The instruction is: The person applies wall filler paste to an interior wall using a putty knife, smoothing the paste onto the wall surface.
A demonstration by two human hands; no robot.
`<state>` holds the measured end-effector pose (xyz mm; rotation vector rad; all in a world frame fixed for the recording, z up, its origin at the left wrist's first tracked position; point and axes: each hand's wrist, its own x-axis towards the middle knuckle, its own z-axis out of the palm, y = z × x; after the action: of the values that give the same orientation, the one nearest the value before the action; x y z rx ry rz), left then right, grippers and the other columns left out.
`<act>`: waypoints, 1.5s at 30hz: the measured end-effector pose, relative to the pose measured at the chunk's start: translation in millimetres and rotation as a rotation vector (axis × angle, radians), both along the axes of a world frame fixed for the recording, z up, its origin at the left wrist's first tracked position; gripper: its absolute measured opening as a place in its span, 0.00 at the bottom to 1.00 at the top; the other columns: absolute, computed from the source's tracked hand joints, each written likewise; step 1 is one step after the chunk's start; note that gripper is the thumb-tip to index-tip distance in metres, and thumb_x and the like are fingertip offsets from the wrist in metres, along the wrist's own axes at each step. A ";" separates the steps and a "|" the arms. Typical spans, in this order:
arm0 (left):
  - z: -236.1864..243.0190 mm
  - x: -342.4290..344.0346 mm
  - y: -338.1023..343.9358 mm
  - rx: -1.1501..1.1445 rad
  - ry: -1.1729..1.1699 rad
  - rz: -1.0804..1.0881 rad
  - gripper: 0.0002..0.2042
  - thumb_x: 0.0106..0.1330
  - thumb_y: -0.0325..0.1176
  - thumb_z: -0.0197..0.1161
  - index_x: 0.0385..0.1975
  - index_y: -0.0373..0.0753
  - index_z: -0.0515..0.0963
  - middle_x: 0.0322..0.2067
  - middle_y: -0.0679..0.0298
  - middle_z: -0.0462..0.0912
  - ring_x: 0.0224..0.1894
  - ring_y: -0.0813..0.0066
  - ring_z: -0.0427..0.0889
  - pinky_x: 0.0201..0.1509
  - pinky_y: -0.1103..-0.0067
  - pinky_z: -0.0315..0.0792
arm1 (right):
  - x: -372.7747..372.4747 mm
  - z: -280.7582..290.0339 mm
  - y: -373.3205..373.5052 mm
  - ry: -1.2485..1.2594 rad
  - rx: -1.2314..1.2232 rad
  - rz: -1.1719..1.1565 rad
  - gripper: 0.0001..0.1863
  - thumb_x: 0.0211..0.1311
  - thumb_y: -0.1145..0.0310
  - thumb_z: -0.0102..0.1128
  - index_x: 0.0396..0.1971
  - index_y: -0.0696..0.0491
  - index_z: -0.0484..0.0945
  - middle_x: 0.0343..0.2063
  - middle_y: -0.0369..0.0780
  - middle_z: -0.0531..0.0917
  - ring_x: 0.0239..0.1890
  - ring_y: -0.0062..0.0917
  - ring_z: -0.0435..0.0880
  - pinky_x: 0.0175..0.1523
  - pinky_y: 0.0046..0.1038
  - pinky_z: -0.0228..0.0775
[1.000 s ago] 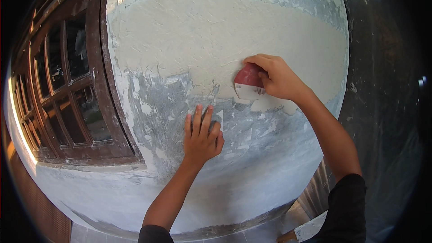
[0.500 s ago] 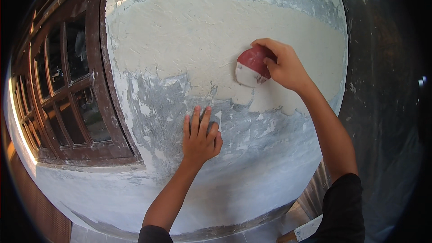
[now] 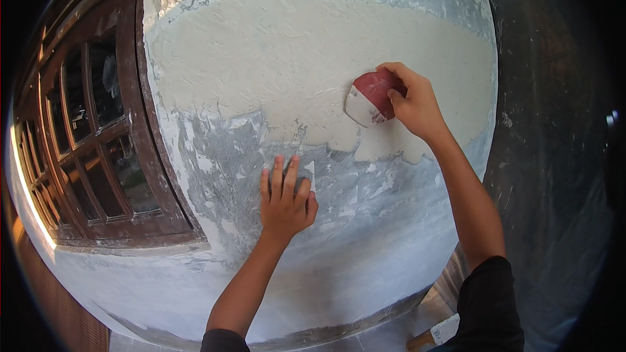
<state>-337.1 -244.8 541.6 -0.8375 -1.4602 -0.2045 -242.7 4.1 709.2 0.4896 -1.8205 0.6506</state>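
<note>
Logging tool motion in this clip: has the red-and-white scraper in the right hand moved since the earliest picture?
Yes: judged against the brown window, the scraper has moved up the wall and slightly to the right.

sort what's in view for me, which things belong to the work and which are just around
In use:
red-and-white scraper, in the right hand
pale coating
grey wall, left hand over it

Just around:
brown window
wooden piece, partly hidden, so unsure

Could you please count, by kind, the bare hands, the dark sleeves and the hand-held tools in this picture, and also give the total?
Bare hands: 2 (left hand, right hand)
Dark sleeves: 2 (left sleeve, right sleeve)
Hand-held tools: 1 (red-and-white scraper)
Total: 5
</note>
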 end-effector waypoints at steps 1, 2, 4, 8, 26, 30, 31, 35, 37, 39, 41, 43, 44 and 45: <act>-0.1 0.4 0.0 -0.001 -0.003 0.000 0.13 0.59 0.35 0.56 0.43 0.41 0.70 0.63 0.50 0.68 0.68 0.44 0.62 0.69 0.51 0.50 | 1.0 -5.6 -1.7 -0.019 -0.044 0.038 0.21 0.49 0.87 0.50 0.46 0.60 0.77 0.38 0.50 0.84 0.42 0.39 0.85 0.49 0.33 0.75; 0.7 1.0 -0.7 0.000 0.002 0.002 0.13 0.59 0.35 0.56 0.43 0.41 0.69 0.63 0.50 0.68 0.68 0.44 0.62 0.69 0.51 0.50 | 2.1 -10.6 -4.5 -0.038 -0.089 0.076 0.21 0.50 0.87 0.50 0.46 0.60 0.77 0.38 0.50 0.84 0.41 0.38 0.85 0.48 0.32 0.75; 1.1 0.8 -1.3 -0.007 0.005 -0.003 0.13 0.60 0.35 0.56 0.43 0.41 0.69 0.63 0.49 0.68 0.68 0.44 0.62 0.69 0.51 0.50 | -1.4 -16.3 -10.7 -0.061 -0.086 0.092 0.21 0.50 0.86 0.50 0.46 0.59 0.76 0.36 0.49 0.84 0.41 0.37 0.85 0.47 0.31 0.74; 0.6 0.7 0.1 -0.005 0.007 0.001 0.13 0.60 0.35 0.56 0.43 0.41 0.68 0.63 0.49 0.68 0.68 0.44 0.61 0.70 0.51 0.49 | -0.9 -20.2 5.6 -0.017 -0.184 0.015 0.20 0.52 0.86 0.50 0.46 0.59 0.76 0.36 0.49 0.84 0.40 0.34 0.85 0.48 0.29 0.74; 0.9 -0.1 0.3 -0.004 0.008 -0.008 0.15 0.59 0.36 0.56 0.45 0.43 0.67 0.63 0.49 0.67 0.68 0.44 0.61 0.70 0.51 0.48 | -8.0 -50.3 -4.1 -0.004 -0.239 -0.002 0.19 0.52 0.86 0.49 0.45 0.59 0.76 0.38 0.47 0.84 0.41 0.30 0.85 0.48 0.27 0.74; 0.4 0.2 0.4 -0.004 0.012 0.006 0.14 0.59 0.35 0.57 0.45 0.42 0.68 0.63 0.49 0.68 0.68 0.44 0.61 0.70 0.51 0.49 | -6.3 -48.8 8.0 0.016 -0.472 0.098 0.20 0.52 0.85 0.51 0.47 0.59 0.76 0.38 0.48 0.84 0.42 0.32 0.85 0.50 0.29 0.73; 0.2 0.2 0.0 -0.006 0.009 0.006 0.14 0.59 0.35 0.57 0.45 0.42 0.68 0.63 0.49 0.68 0.68 0.44 0.61 0.70 0.51 0.49 | -8.8 -50.7 -1.6 0.021 -0.402 0.119 0.20 0.52 0.85 0.51 0.47 0.60 0.76 0.38 0.48 0.84 0.42 0.32 0.84 0.50 0.29 0.73; 1.3 0.4 -1.3 -0.002 0.010 -0.013 0.14 0.59 0.35 0.57 0.45 0.42 0.68 0.63 0.49 0.68 0.68 0.44 0.61 0.70 0.51 0.49 | -14.1 -49.5 -2.2 0.026 -0.358 0.049 0.20 0.53 0.85 0.51 0.48 0.61 0.75 0.39 0.47 0.84 0.43 0.30 0.84 0.49 0.27 0.73; 1.2 0.1 0.2 0.006 0.011 -0.010 0.14 0.59 0.35 0.56 0.44 0.42 0.68 0.63 0.49 0.68 0.68 0.44 0.61 0.70 0.51 0.49 | -10.3 -52.4 14.1 0.053 -0.507 0.069 0.20 0.53 0.86 0.50 0.49 0.60 0.75 0.40 0.46 0.84 0.43 0.30 0.84 0.49 0.26 0.73; -0.8 -1.6 1.3 -0.007 0.004 0.006 0.14 0.59 0.35 0.56 0.45 0.42 0.68 0.63 0.49 0.68 0.68 0.44 0.61 0.70 0.51 0.48 | -11.5 -61.7 11.2 0.045 -0.502 0.120 0.21 0.54 0.86 0.50 0.49 0.60 0.75 0.41 0.46 0.84 0.43 0.29 0.84 0.49 0.26 0.73; 0.4 -0.1 -0.8 -0.008 0.002 0.000 0.14 0.59 0.35 0.56 0.44 0.42 0.68 0.63 0.49 0.68 0.68 0.44 0.61 0.70 0.51 0.48 | -10.0 -71.0 -1.2 0.006 -0.471 0.170 0.21 0.54 0.87 0.49 0.49 0.59 0.75 0.41 0.45 0.84 0.42 0.27 0.83 0.49 0.25 0.73; 1.1 -0.4 -1.0 -0.010 0.000 -0.005 0.14 0.59 0.36 0.56 0.44 0.42 0.68 0.63 0.49 0.67 0.68 0.44 0.61 0.70 0.51 0.48 | -15.0 -71.1 1.3 0.026 -0.451 0.089 0.20 0.55 0.87 0.49 0.49 0.59 0.75 0.41 0.45 0.84 0.43 0.26 0.83 0.49 0.25 0.73; 0.7 -1.5 -0.6 -0.006 0.005 -0.002 0.14 0.59 0.36 0.56 0.44 0.42 0.68 0.63 0.49 0.67 0.68 0.44 0.61 0.70 0.51 0.48 | -16.5 -70.7 2.0 0.049 -0.425 0.011 0.20 0.55 0.87 0.49 0.49 0.59 0.75 0.41 0.44 0.84 0.43 0.25 0.83 0.49 0.25 0.72; 0.1 -1.7 -0.8 -0.002 0.011 0.001 0.14 0.59 0.35 0.56 0.44 0.42 0.68 0.63 0.49 0.67 0.68 0.44 0.61 0.70 0.51 0.48 | -10.2 -70.3 5.8 0.048 -0.513 0.028 0.20 0.56 0.87 0.49 0.49 0.59 0.75 0.41 0.44 0.84 0.42 0.25 0.83 0.48 0.25 0.72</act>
<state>-338.8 -245.6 541.7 -0.8384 -1.4508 -0.1981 -252.8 9.9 638.9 0.1833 -1.5262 1.0745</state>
